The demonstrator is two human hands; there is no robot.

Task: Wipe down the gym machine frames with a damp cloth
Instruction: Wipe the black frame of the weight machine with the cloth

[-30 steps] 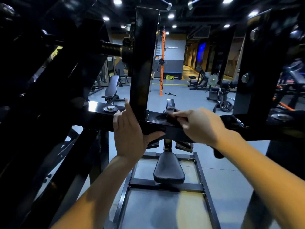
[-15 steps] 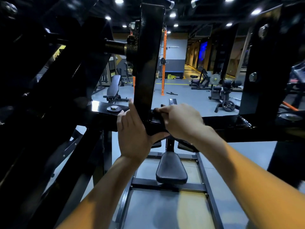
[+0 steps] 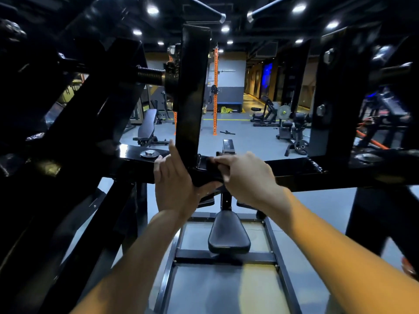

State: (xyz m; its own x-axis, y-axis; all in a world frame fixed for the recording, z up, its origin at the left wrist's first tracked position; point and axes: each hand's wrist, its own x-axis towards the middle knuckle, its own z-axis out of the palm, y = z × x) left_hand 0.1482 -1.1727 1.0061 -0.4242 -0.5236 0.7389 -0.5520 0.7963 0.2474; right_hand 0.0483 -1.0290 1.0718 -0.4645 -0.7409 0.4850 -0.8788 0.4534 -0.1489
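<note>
A black machine frame fills the view, with a horizontal crossbar (image 3: 294, 168) and an upright post (image 3: 192, 91) rising from it. My right hand (image 3: 247, 175) presses a dark cloth (image 3: 212, 165) onto the crossbar just right of the post's base. My left hand (image 3: 174, 180) rests on the crossbar at the post's left side, fingers extended upward along the post and thumb hooked under the bar. The cloth is mostly hidden by my right fingers.
Below the crossbar are a small black seat pad (image 3: 229, 234) and floor rails (image 3: 281, 268). Thick black beams (image 3: 68, 155) crowd the left, another upright (image 3: 333, 98) stands right. Benches, an orange rack (image 3: 215, 91) and weight machines stand on the grey floor beyond.
My right hand slid the cloth leftward along the crossbar to the base of the post. My left hand stayed at the post.
</note>
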